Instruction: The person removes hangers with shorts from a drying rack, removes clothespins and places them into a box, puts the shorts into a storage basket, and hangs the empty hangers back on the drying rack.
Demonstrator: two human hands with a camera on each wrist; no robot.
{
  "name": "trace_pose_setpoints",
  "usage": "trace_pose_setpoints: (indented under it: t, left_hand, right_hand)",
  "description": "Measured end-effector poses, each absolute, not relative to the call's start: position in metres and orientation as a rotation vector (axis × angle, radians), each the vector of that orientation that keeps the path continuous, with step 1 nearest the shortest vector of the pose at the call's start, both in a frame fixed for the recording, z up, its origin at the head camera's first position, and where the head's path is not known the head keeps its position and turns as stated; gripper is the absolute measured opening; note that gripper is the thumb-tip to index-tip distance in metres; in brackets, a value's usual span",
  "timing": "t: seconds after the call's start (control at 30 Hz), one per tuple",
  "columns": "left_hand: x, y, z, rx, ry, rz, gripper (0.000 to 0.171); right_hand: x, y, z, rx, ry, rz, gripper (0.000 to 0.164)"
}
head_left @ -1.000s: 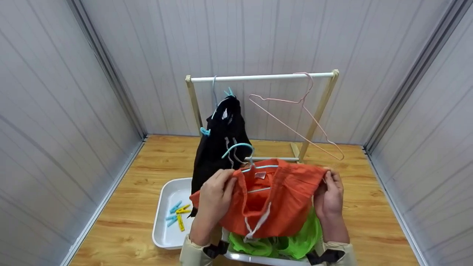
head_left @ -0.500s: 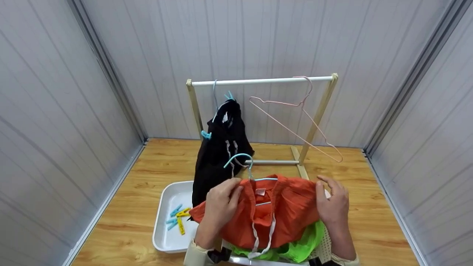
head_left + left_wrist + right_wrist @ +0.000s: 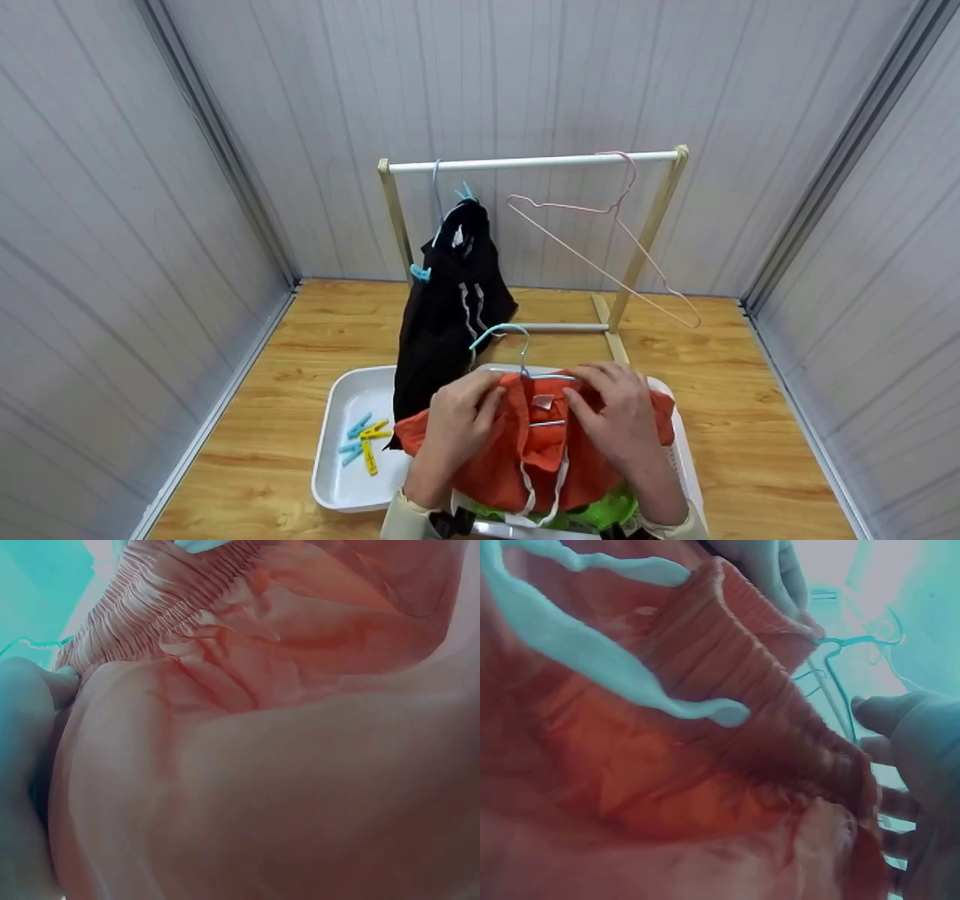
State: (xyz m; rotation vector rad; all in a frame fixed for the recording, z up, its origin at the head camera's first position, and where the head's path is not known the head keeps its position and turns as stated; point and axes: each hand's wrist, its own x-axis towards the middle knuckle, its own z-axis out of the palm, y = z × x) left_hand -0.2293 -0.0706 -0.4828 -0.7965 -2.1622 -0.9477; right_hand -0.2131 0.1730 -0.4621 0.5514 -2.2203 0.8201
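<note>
Orange drawstring pants (image 3: 495, 457) with a gathered waistband and a white cord (image 3: 561, 480) hang on a light blue hanger (image 3: 501, 328), low in the head view. How long the legs are is hidden. My left hand (image 3: 459, 420) pinches the waistband left of the hanger's hook. On the other side, my right hand (image 3: 616, 412) touches the waistband near the middle. Its thumb (image 3: 885, 711) stands apart from the cloth in the right wrist view, with the fingers partly behind the waistband. Mostly orange cloth (image 3: 225, 690) fills the left wrist view.
A white basket (image 3: 686, 457) with bright green cloth (image 3: 607, 510) lies below the pants. Left of it, a white tray (image 3: 324, 450) holds several blue and yellow clothespins (image 3: 369, 456). Behind, a rack (image 3: 525, 163) carries a clipped black garment (image 3: 450, 322) and a bare pink hanger (image 3: 600, 271).
The pants and hanger have come down and slightly right. My right hand has let go of the far right end of the waistband and moved left to near the hanger's hook.
</note>
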Motion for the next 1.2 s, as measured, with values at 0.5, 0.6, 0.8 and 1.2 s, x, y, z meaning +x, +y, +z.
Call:
trace_pose_setpoints:
  t: [0.5,0.6,0.8,1.2]
  left_hand:
    - [-0.234,-0.076,-0.491,-0.809,-2.125,-0.982,0.013]
    - [-0.235,-0.076,-0.491,-0.802,-2.126,-0.983,0.013]
    - [-0.235,-0.077,-0.494,-0.796,-2.096,-0.991,0.012]
    - [-0.232,-0.08,-0.5,-0.724,-2.097,-1.018,0.01]
  right_hand:
    - [-0.213,0.203,-0.473,0.469,-2.211,0.849,0.018]
    - [-0.211,0.21,-0.473,0.406,-2.259,0.86,0.018]
    - [-0.206,0.222,-0.474,0.309,-2.35,0.85,0.015]
    - [-0.198,0.232,-0.478,0.1,-2.394,0.938,0.013]
